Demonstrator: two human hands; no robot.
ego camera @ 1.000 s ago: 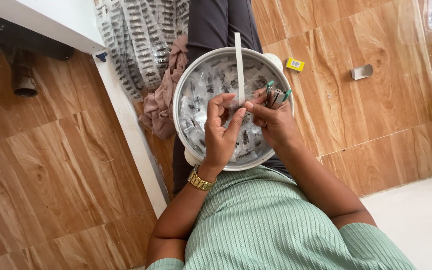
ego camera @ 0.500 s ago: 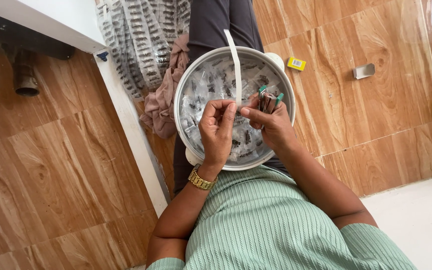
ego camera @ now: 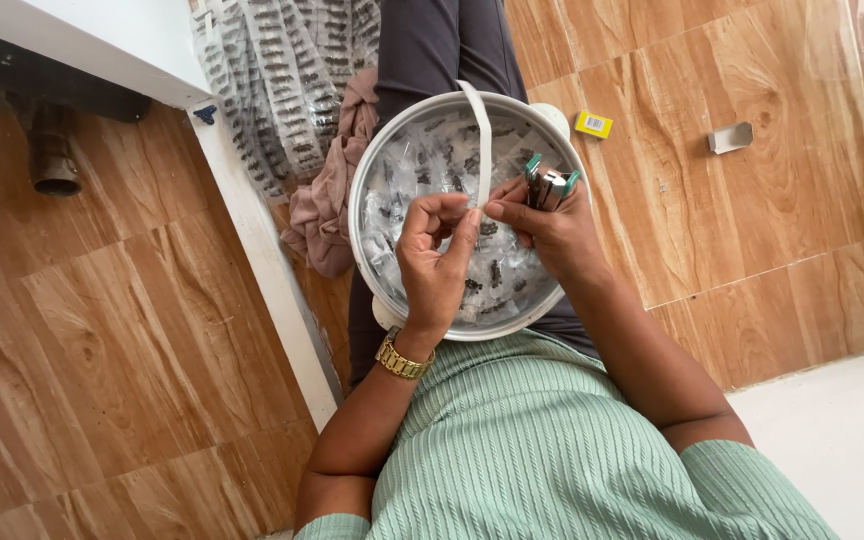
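Note:
A round white bowl (ego camera: 370, 180) rests on my lap, filled with several small clear packets holding dark pieces. My left hand (ego camera: 436, 262), a gold watch on its wrist, and my right hand (ego camera: 544, 228) meet over the bowl. Both pinch the lower end of a long white strip (ego camera: 481, 140) that arcs up toward the bowl's far rim. My right hand also grips a small stapler-like tool (ego camera: 547, 184) with green tips, sticking up behind the fingers.
Hanging strips of packets (ego camera: 282, 85) drape at the upper left beside a white board (ego camera: 252, 250). A pinkish cloth (ego camera: 327, 200) lies left of the bowl. On the wood-pattern floor are a small yellow box (ego camera: 593, 123) and a grey clip (ego camera: 730, 137).
The white strip has bent from straight upright into an arc, and its top has moved left. Both hands have shifted slightly and now pinch the strip together.

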